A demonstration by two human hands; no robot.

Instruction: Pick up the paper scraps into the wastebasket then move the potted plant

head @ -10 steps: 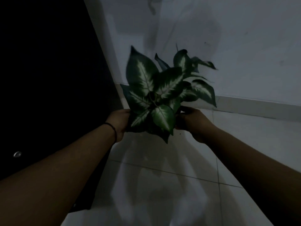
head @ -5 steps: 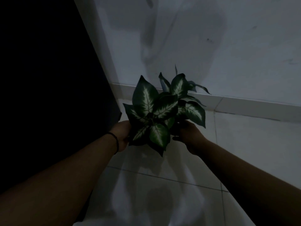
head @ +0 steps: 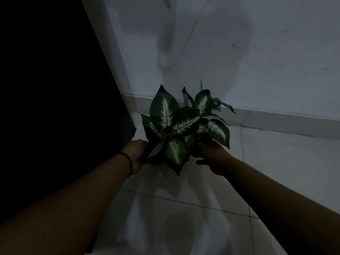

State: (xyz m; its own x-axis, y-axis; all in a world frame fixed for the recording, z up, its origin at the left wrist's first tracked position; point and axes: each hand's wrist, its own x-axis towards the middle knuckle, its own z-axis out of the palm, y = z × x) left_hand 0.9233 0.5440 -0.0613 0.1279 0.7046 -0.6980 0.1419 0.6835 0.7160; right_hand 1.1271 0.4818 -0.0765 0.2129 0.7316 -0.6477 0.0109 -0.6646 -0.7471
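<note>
Dim light throughout, detail poor. Largest in view from my feed: a pale grey painted wall with faint shadows on it, filling the upper right. To the left, a tall black flat-sided cabinet or door panel, too dark for me to tell which. Below, a floor of glossy white square tiles with thin dark grout lines, meeting the wall at a pale skirting strip. Both bare forearms reach in from the bottom corners toward the middle. Between them sits the potted plant with broad dark green leaves veined in white; it is in the corner region, near the skirting and just beside the lower edge of the black panel. The pot itself is hidden under the leaves, so I cannot tell whether it rests on the tiles or is lifted. The left hand is at the plant's left side, its fingers lost behind foliage; I cannot tell how it is closed. The right hand is at the right side, fingers curled in toward the base under the leaves, apparently gripping the pot. Smallest item: a thin black band round the left wrist.
</note>
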